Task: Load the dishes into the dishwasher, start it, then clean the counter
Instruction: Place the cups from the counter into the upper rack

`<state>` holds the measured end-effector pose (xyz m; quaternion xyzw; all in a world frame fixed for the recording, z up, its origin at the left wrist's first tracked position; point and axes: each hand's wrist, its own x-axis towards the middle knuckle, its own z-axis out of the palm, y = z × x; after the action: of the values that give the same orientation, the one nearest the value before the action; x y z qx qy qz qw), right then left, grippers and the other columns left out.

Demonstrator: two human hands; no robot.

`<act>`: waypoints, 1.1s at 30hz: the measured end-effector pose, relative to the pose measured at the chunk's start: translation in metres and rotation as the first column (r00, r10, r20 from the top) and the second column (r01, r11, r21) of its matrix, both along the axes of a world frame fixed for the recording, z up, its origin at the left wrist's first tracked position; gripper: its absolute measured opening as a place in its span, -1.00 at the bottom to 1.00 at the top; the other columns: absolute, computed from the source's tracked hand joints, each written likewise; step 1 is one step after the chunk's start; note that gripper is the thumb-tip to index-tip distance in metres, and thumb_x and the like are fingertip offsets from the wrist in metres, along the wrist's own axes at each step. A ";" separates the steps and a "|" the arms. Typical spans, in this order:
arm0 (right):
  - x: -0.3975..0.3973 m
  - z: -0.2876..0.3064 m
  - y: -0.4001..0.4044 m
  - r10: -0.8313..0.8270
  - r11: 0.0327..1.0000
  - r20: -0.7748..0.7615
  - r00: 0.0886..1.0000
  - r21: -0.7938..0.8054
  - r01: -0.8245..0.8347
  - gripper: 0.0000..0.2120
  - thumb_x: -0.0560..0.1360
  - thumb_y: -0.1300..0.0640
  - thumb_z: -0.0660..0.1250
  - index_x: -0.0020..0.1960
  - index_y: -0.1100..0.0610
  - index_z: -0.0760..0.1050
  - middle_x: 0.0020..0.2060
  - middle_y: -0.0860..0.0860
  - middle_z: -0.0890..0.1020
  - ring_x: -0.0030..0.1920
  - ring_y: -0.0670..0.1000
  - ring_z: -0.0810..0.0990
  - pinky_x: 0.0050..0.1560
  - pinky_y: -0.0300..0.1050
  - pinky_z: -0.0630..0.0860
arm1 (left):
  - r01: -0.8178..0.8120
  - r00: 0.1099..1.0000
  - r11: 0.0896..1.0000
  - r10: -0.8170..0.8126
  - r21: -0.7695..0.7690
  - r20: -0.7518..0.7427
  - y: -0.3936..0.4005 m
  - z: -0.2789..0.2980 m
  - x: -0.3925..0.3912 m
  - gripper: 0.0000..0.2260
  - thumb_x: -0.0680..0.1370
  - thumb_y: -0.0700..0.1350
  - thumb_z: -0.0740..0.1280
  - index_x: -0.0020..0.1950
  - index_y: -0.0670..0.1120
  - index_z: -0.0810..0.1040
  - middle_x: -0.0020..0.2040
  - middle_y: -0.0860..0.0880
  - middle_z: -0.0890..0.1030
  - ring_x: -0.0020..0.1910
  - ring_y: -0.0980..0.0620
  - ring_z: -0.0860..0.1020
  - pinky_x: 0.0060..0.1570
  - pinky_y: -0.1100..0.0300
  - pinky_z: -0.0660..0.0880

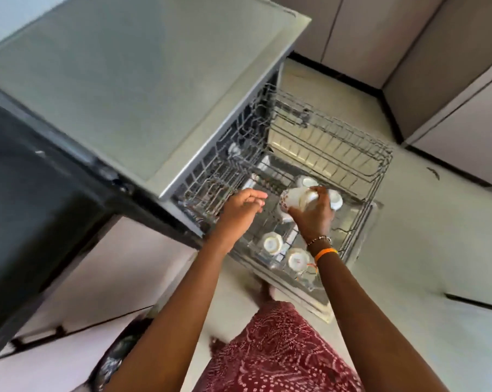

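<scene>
We are seeing the pulled-out wire rack (360, 219) carrying white cups (272, 244) standing upside down: two sitting near its front corner, two more resting farther back by its right rim.

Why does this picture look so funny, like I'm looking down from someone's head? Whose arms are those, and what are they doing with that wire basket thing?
You guessed it: the camera sits on a person's head and looks down, so you see their own two arms reaching out. The wide lens bends everything a bit.

The big grey box is a dishwasher, a machine that washes dishes. Its wire rack is pulled out over the floor.

The right hand, the one with bracelets on its wrist, holds a white cup over the rack. The left hand hovers beside it, holding nothing.

Other white cups already sit upside down in the rack: two near the person and two farther away.

The red patterned cloth at the bottom is the person's clothing.
</scene>
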<state>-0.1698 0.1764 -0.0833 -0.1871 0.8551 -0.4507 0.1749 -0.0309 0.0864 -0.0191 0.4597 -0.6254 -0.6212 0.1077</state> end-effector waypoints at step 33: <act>-0.215 -0.120 -0.051 0.211 0.842 -0.083 0.974 0.522 -0.138 -0.60 0.40 0.18 0.31 0.24 0.15 0.43 0.32 0.15 0.33 0.30 0.21 0.26 0.24 -0.07 0.25 | -0.062 0.982 0.966 0.015 0.250 0.187 -0.031 -0.105 -0.177 -0.80 0.55 -0.32 0.18 0.00 -0.11 0.55 -0.15 0.02 0.58 -0.12 0.06 0.55 0.09 0.10 0.48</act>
<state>-0.3846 0.1251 -0.2033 -0.2416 0.9333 -0.1752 0.1998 -0.2078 0.0549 -0.1238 0.5371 -0.5388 -0.6491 0.0017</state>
